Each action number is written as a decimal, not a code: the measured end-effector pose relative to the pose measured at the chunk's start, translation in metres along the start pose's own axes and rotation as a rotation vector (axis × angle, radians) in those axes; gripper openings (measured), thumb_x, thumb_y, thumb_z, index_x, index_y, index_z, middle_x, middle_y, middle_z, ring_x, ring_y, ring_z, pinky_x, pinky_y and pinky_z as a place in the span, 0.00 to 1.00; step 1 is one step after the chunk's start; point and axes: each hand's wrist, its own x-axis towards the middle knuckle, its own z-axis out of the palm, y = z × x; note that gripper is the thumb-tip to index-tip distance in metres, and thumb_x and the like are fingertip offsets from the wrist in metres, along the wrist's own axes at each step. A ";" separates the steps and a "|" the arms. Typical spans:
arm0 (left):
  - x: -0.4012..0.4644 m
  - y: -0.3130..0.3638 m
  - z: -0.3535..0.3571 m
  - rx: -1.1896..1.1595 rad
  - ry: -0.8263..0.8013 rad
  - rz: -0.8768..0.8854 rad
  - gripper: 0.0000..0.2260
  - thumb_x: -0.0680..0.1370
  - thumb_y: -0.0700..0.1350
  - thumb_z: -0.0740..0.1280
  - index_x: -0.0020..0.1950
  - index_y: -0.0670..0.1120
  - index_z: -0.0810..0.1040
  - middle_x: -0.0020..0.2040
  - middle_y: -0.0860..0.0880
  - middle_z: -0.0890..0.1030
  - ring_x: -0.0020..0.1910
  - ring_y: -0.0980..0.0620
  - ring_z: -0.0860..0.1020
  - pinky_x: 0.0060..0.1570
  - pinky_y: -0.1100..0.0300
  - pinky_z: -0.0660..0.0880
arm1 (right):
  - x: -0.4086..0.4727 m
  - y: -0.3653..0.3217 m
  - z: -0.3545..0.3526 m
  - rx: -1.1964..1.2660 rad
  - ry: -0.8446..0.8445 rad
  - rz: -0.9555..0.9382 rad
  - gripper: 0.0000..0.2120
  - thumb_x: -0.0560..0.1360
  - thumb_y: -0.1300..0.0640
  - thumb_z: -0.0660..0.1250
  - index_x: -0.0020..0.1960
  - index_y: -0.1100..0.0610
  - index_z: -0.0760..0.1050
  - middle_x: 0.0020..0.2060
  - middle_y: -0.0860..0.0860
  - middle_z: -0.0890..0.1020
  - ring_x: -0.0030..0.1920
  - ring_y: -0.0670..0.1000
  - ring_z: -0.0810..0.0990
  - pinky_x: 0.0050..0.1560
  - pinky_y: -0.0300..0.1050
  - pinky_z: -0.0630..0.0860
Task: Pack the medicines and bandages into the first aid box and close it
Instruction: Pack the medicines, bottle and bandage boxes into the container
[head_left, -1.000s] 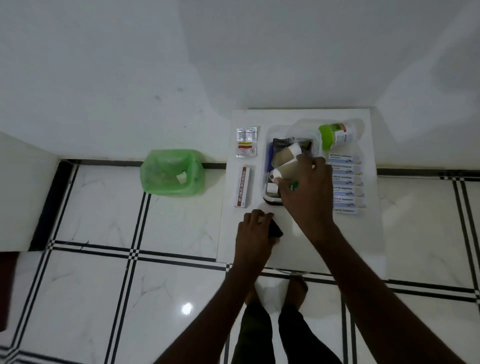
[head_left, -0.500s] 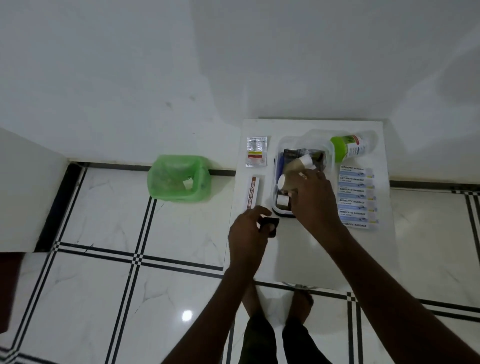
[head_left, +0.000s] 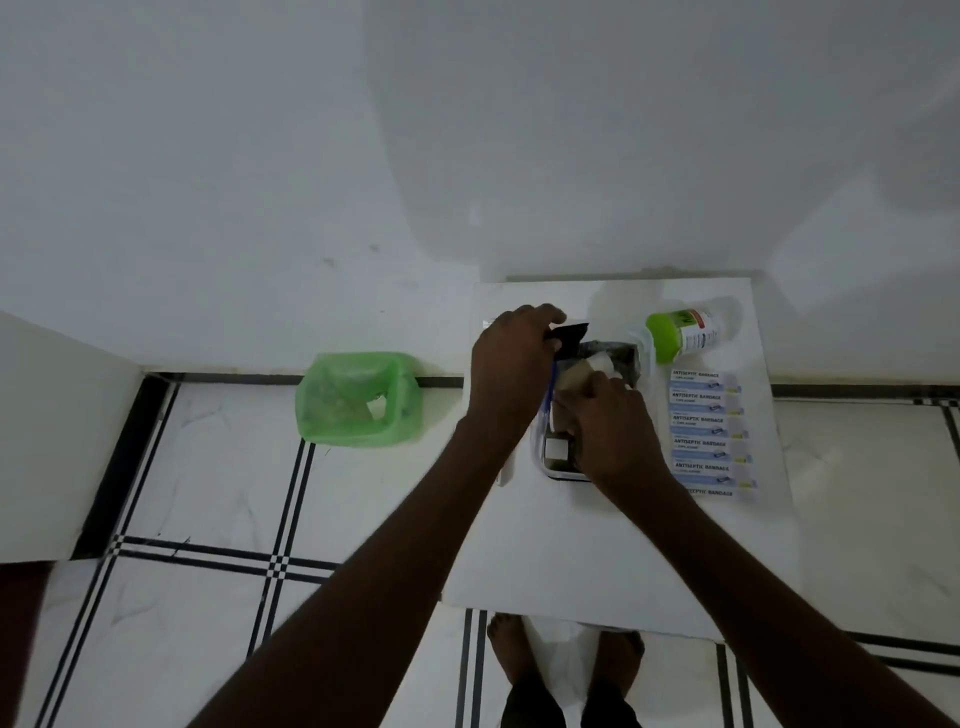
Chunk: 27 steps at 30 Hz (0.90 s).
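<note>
Your left hand (head_left: 511, 358), shut on a dark packet (head_left: 570, 338), has moved from the surface (head_left: 597, 545) to the box (head_left: 566, 475), right hand (head_left: 615, 431) pressing rolls inside, grip unclear; bandage strips (head_left: 706, 431) remain outside.

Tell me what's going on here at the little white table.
A person is packing first aid supplies into an open clear box on the white table. The left hand holds a small dark packet over the box's far end, while the right hand presses down on the rolls already inside. A row of antiseptic bandage strips and a green-capped bottle lying on its side are not yet packed.
</note>
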 end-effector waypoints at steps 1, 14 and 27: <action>0.006 0.002 0.006 0.056 -0.025 0.039 0.11 0.76 0.39 0.69 0.57 0.47 0.82 0.48 0.46 0.85 0.48 0.46 0.81 0.45 0.54 0.75 | 0.000 0.001 0.002 -0.006 0.006 0.002 0.17 0.64 0.57 0.75 0.53 0.54 0.81 0.47 0.57 0.81 0.44 0.59 0.79 0.47 0.50 0.75; 0.030 0.006 0.035 0.598 -0.175 0.457 0.09 0.58 0.40 0.80 0.28 0.47 0.80 0.24 0.51 0.77 0.32 0.48 0.78 0.27 0.62 0.62 | -0.013 0.016 -0.014 0.202 0.167 -0.019 0.18 0.63 0.64 0.76 0.53 0.61 0.81 0.47 0.59 0.84 0.49 0.61 0.82 0.50 0.53 0.79; 0.006 -0.004 0.030 0.113 0.073 0.221 0.06 0.78 0.44 0.67 0.52 0.45 0.83 0.47 0.47 0.83 0.50 0.46 0.77 0.44 0.53 0.76 | 0.048 0.101 -0.039 -0.001 0.075 0.239 0.35 0.65 0.65 0.70 0.71 0.60 0.65 0.69 0.63 0.68 0.69 0.65 0.65 0.66 0.59 0.67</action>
